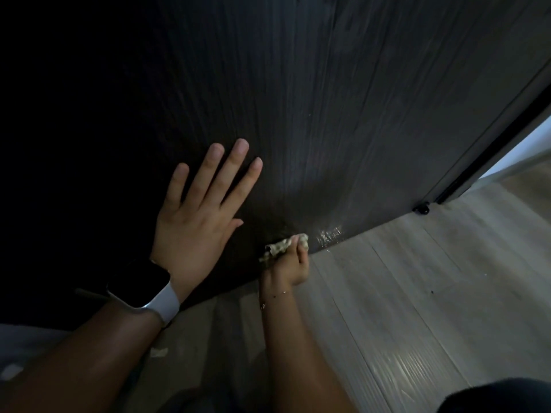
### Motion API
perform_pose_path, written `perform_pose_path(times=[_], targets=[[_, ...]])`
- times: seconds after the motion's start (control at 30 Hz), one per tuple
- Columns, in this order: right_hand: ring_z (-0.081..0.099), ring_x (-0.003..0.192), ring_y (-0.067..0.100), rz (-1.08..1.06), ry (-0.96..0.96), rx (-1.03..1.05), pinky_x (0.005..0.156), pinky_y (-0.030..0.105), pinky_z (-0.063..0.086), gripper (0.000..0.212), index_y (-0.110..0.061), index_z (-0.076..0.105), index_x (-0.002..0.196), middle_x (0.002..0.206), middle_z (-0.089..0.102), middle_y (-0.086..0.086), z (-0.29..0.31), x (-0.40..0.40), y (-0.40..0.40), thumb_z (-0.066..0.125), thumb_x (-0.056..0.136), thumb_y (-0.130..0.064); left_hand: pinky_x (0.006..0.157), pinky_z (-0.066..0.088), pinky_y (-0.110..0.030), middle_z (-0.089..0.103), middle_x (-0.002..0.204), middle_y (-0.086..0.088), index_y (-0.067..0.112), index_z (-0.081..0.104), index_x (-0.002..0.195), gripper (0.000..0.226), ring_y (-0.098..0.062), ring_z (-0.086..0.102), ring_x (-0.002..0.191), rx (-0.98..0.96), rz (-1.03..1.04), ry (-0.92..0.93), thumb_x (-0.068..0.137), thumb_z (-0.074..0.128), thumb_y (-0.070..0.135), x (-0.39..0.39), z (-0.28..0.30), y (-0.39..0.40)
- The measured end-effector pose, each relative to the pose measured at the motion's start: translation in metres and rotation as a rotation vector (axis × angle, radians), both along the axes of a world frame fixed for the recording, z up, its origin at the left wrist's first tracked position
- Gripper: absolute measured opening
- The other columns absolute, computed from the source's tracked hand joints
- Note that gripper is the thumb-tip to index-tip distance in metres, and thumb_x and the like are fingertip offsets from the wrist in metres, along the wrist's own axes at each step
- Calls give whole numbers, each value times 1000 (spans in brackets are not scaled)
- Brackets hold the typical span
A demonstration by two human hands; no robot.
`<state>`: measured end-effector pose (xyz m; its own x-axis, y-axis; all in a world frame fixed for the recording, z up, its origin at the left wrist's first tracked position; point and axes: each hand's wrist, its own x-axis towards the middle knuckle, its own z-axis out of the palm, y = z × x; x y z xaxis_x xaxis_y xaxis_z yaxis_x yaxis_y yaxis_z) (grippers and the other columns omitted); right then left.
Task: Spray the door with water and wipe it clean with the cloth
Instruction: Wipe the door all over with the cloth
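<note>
Your left hand (195, 225) lies flat against the dark wood-grain door (298, 99), fingers (235, 171) straight and spread, palm pressed to the panel a little above its bottom edge. It holds nothing. A smartwatch (143, 289) with a pale strap sits on that wrist.

Your right hand (287, 263) is lower, down at the door's bottom edge where the panel meets the floor (417, 293). Its fingers are curled round the cloth (278, 247), a crumpled pale rag bunched up in your grip and pressed against the door's lowest strip. A thin bracelet (272, 296) shows on that wrist.

Just to the right of the cloth, still on the bottom edge of the door, a small wet patch (329, 234) glistens, and the sheen runs slightly onto the floor below it. Faint pale streaks show on the door's right half above that.

At the door's bottom right corner a small black fitting (421, 208) sits by the floor. The floor is pale wood-look planks. A small pale scrap (159, 351) lies on the floor between your forearms.
</note>
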<state>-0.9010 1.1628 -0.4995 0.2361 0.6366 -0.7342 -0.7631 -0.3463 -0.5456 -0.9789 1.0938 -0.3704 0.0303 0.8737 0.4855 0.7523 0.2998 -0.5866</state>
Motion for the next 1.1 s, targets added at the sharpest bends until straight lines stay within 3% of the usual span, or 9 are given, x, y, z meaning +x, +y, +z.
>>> perform_pose_path(times=[0.1,0.23,0.37,0.6,0.7,0.8,0.9,1.03,1.1], targets=[[64,100,24,-22,35,17,87,33,53,12,-7,70,101,97,69,5,8,-5,2,62,93,-5,117,-19,-45,-29,160,-8,21,-6,158,109,-26,-30,146,-14,-2,-16,82,66,52,1,3,0],[60,79,6,-14,-184,284,74,20,49,14,-16,70,77,89,61,6,57,-11,5,70,87,-6,117,-19,-44,-29,160,-7,21,-6,158,110,-25,-30,146,2,-1,-20,81,67,50,2,2,0],[53,70,-1,-24,-309,498,70,14,46,18,-16,69,73,82,51,5,74,-11,5,72,84,-2,116,-19,-43,-29,160,-6,21,-5,158,109,-24,-30,146,5,-18,-36,81,67,50,2,3,0],[61,85,17,-79,-197,264,83,32,47,4,-5,71,88,94,67,16,31,12,21,73,84,-6,117,-18,-46,-28,160,-10,20,-9,157,109,-28,-29,146,4,13,29,83,63,55,2,2,1],[60,74,2,-34,-293,360,74,20,48,19,-20,69,73,86,61,5,64,10,21,74,83,-5,117,-17,-46,-27,161,-9,20,-8,157,111,-28,-28,147,10,14,29,82,65,55,2,1,1],[52,67,-3,-1,-350,515,69,13,46,23,-19,68,69,78,49,-3,92,2,19,73,82,-1,117,-16,-46,-27,160,-10,19,-8,157,111,-28,-28,146,18,8,29,82,65,54,2,-1,2],[55,71,1,23,-337,532,73,18,48,23,-18,68,67,79,52,3,85,6,15,75,81,-1,117,-16,-46,-27,160,-10,19,-9,157,110,-28,-28,147,16,11,29,82,63,54,1,1,1],[58,81,16,18,-324,444,81,38,51,20,-15,62,70,86,57,16,75,8,9,75,82,-7,117,-18,-47,-27,160,-10,19,-11,157,110,-29,-29,146,6,25,52,83,62,57,2,1,1],[56,80,15,11,-301,468,80,32,50,24,-17,59,69,86,56,15,82,5,11,74,83,-5,117,-18,-47,-27,160,-11,19,-10,157,110,-30,-29,146,11,28,67,83,62,57,2,-1,0]])
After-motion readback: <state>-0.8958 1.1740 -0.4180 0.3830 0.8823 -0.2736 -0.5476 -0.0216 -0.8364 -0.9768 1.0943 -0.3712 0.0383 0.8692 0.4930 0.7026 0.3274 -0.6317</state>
